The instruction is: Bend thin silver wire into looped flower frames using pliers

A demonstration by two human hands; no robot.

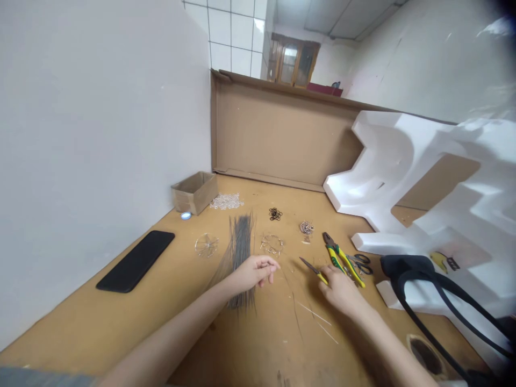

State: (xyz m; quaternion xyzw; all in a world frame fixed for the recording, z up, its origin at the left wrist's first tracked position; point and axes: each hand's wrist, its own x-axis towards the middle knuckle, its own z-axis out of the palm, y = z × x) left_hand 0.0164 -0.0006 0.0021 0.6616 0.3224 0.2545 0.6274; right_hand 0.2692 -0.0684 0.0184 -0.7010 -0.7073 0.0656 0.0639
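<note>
My left hand hovers over the right side of a bundle of thin grey wires, fingers curled together. Whatever they pinch, if anything, is too fine to make out. Needle-nose pliers with yellow handles lie under my right hand, whose fingers are closed around the grips. Just beyond my left hand is a ring of bent wire pieces. A similar spoked wire piece lies left of the bundle. Loose wires are scattered between and below my hands.
Green-and-yellow pliers and dark scissors lie beyond my right hand. Farther back are black rings, small metal parts, clear beads and a cardboard box. A black phone lies left; white foam stands right.
</note>
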